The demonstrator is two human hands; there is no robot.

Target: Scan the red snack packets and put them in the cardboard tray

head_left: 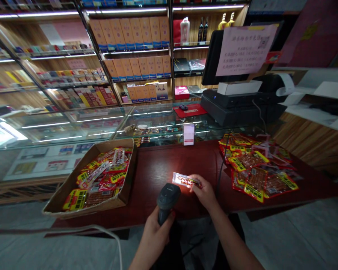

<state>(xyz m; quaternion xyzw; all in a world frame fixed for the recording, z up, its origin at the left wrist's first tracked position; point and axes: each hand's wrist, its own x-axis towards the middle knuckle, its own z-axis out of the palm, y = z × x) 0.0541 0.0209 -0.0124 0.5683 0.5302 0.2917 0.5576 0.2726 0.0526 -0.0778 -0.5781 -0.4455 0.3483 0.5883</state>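
My left hand (157, 229) is wrapped round the handle of a dark barcode scanner (168, 195), its head tipped forward over the table edge. Just ahead and to the right, my right hand (204, 191) pinches a small clear-and-red snack packet (182, 180) by its right end. Reddish-white light from the scanner falls on the packet and the tabletop. On the left, a cardboard box (132, 157) holds several red and yellow snack packets (112, 180). A loose pile of similar packets (255, 180) lies on the table to the right.
Behind the dark red table (154, 157) runs a glass display counter (101, 125). A monitor (212, 56) with a paper sign stands at the back right. A black cable (222, 165) hangs over the table by the right pile. A pale cable (107, 230) crosses the lower left.
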